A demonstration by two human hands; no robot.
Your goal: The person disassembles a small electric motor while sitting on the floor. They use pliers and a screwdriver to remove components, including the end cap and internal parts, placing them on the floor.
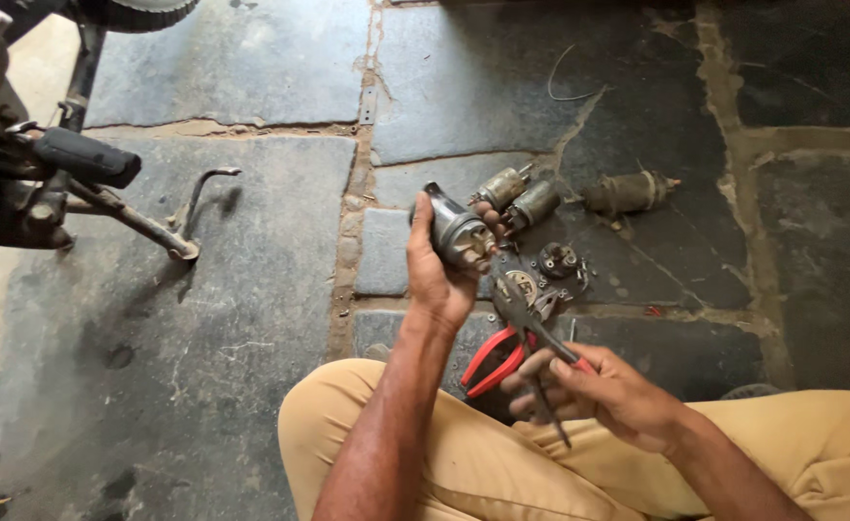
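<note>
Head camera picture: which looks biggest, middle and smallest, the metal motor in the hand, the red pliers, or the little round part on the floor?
1. Red pliers, held in the right hand.
2. Metal motor, held up in the left hand. It looks nearly as big as the pliers, so that order is unsure.
3. Little round part on the stone floor, plainly smallest, though it lies farther away.

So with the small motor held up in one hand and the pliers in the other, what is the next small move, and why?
Probably bring the pliers up to the open end of the motor. The left hand holds the motor raised with that end turned toward the right hand, which grips the red-handled pliers and a thin dark tool just below it. The pliers' tip is close to the motor but seems not to touch it.
</note>
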